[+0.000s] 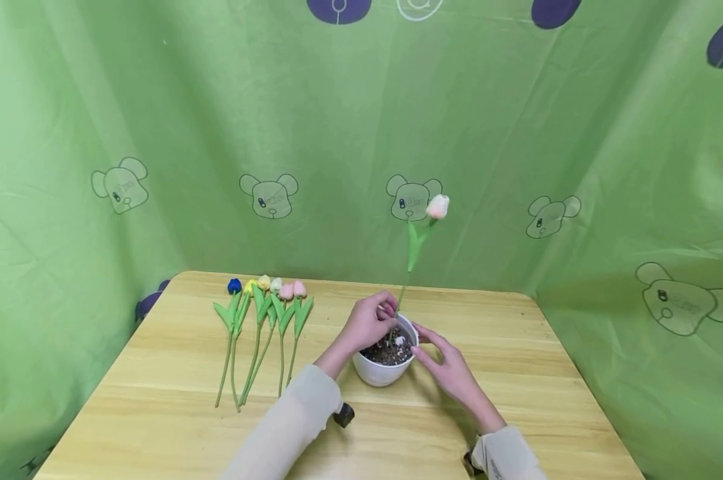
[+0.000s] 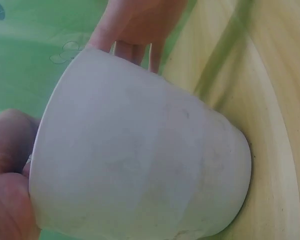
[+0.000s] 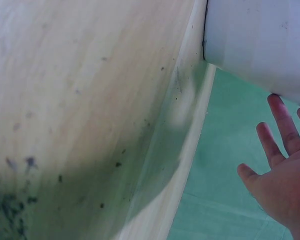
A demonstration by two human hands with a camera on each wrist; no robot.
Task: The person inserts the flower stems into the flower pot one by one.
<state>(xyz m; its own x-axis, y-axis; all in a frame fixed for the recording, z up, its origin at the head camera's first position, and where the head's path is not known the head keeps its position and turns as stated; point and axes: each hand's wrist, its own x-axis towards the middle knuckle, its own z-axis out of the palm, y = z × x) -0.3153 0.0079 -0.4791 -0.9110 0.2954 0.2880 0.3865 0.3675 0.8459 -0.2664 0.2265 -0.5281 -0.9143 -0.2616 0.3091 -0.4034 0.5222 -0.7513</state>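
A white pot [image 1: 381, 375] holding dark soil [image 1: 381, 352] stands on the table. One artificial tulip [image 1: 438, 207] with a pale pink-white head rises from it, leaning slightly right. My left hand [image 1: 367, 323] reaches over the rim and pinches the lower part of the green stem [image 1: 402, 295]. At the pot's right side, my right hand [image 1: 448, 373] rests its thumb and fingertips against the rim. The right wrist view shows spread, nearly straight fingers [image 3: 284, 125] with a fingertip against the pot wall. A small white lump [image 1: 400, 341] lies on the soil.
Left of the pot, several artificial tulips [image 1: 259, 333] lie side by side on the wooden table [image 1: 517, 400], with blue, yellow, white and pink heads. Dark soil crumbs [image 3: 31, 162] are scattered on the tabletop. A green curtain [image 1: 349, 120] hangs behind and around the table.
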